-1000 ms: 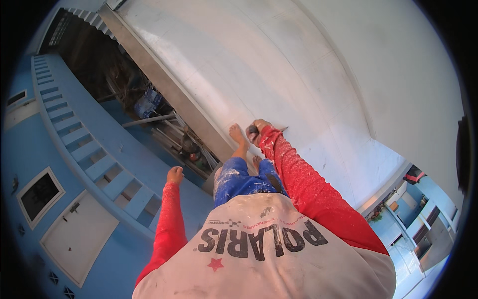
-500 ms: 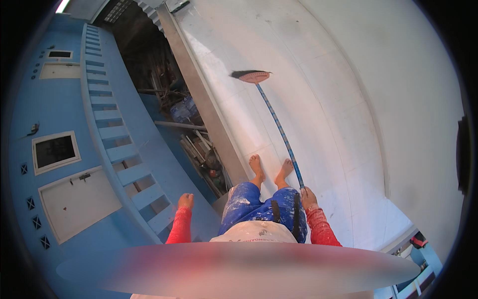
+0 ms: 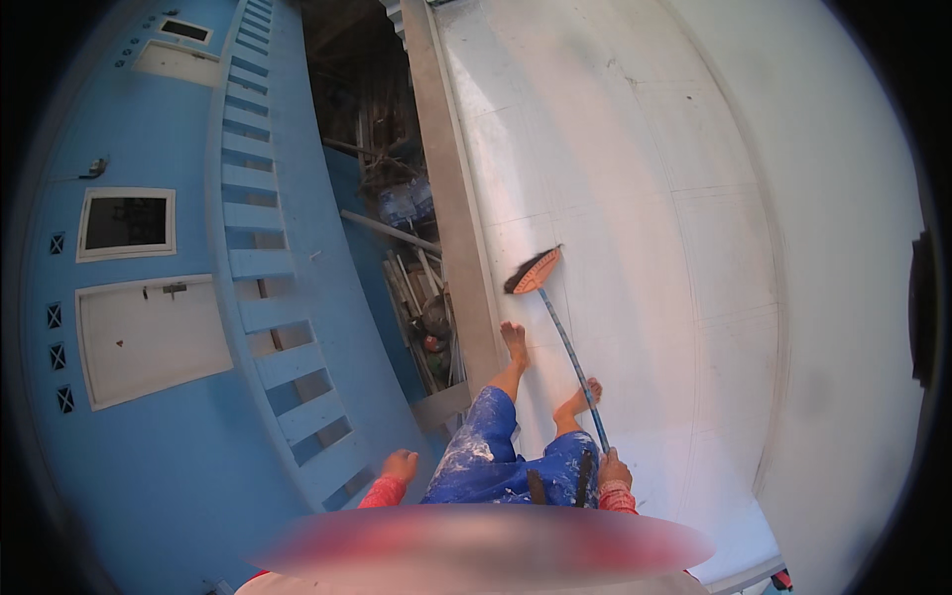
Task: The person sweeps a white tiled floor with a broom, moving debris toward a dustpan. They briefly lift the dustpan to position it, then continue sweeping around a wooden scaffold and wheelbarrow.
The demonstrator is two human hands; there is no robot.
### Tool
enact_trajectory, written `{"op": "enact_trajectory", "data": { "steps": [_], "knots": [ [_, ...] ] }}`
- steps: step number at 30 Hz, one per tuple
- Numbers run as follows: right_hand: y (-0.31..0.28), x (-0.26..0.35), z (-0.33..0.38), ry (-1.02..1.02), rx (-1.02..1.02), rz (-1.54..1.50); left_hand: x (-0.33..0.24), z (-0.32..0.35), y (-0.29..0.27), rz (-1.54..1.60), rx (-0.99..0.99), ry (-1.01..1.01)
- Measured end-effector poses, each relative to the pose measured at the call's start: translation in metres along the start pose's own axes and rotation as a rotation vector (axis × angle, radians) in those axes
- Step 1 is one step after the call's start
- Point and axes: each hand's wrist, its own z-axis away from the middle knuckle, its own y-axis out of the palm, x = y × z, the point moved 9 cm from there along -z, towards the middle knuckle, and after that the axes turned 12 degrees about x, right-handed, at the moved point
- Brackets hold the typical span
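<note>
My right hand is closed around the upper end of a broom's blue patterned handle, beside my right thigh. The broom's orange head lies on the pale floor ahead of my feet, tilted. Its dark bristles point to the left, near the low ledge. Off to my left, my left hand hangs apart from the broom. Its fingers look curled in and nothing shows in them.
A low ledge runs along the floor's left side. Beyond it is a drop with stacked wood and pipes and a blue slatted railing. A pale wall rises on the right. My bare feet stand on the floor.
The broom head has come nearer to my feet and turned, its bristles now closer to the ledge. My feet have moved farther apart. The whole view has swung round.
</note>
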Motion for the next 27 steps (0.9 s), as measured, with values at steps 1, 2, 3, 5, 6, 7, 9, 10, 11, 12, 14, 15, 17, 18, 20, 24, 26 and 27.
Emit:
{"op": "enact_trajectory", "data": {
  "steps": [1,2,3,5,6,7,9,10,11,12,14,15,17,18,20,24,26,27],
  "knots": [
    [-0.023,0.047,-0.025,-0.001,0.013,-0.003,-0.015,-0.004,-0.012,0.05,0.036,-0.02],
    [-0.044,0.099,-0.05,-0.011,0.032,-0.023,-0.024,-0.012,-0.022,0.1,0.058,-0.048],
    [-0.066,0.154,-0.076,0.001,-0.009,-0.036,-0.032,-0.026,-0.025,0.088,0.085,-0.042],
    [-0.131,0.288,-0.116,-0.066,0.03,-0.238,-0.044,-0.065,-0.043,0.065,0.103,-0.033],
    [-0.176,0.352,-0.142,-0.095,0.017,-0.331,-0.058,-0.096,-0.065,0.081,0.089,0.003],
    [-0.227,0.41,-0.157,-0.138,-0.017,-0.36,-0.062,-0.117,-0.074,0.097,0.097,0.023],
    [-0.335,0.492,-0.166,-0.284,-0.196,-0.459,-0.071,-0.153,-0.104,0.205,0.064,0.046],
    [-0.347,0.512,-0.158,-0.31,-0.209,-0.442,-0.064,-0.16,-0.121,0.313,0.024,0.016],
    [-0.363,0.519,-0.153,-0.323,-0.242,-0.433,-0.064,-0.166,-0.137,0.414,-0.012,0.009],
    [-0.349,0.506,-0.149,-0.301,-0.231,-0.423,-0.062,-0.173,-0.149,0.347,-0.031,0.017],
    [-0.261,0.421,-0.136,-0.329,-0.246,-0.429,-0.042,-0.17,-0.156,0.226,-0.072,0.04],
    [-0.217,0.369,-0.118,-0.336,-0.249,-0.456,-0.034,-0.171,-0.16,0.162,-0.041,0.053],
    [-0.119,0.244,-0.051,-0.187,-0.109,-0.531,-0.015,-0.164,-0.152,0.03,0.029,0.082],
    [-0.081,0.186,-0.008,-0.145,-0.136,-0.48,-0.011,-0.158,-0.142,-0.008,0.1,0.084],
    [-0.014,0.093,0.063,0.125,0.041,-0.294,-0.001,-0.148,-0.127,-0.109,0.228,0.086],
    [0.002,0.084,0.067,0.255,0.088,-0.201,-0.005,-0.146,-0.113,-0.244,0.326,0.089],
    [-0.043,0.158,-0.01,0.183,0.065,-0.278,-0.043,-0.154,-0.13,-0.17,0.291,0.134],
    [-0.076,0.204,-0.056,0.095,0.008,-0.33,-0.071,-0.156,-0.144,-0.167,0.232,0.147]
  ]
}}
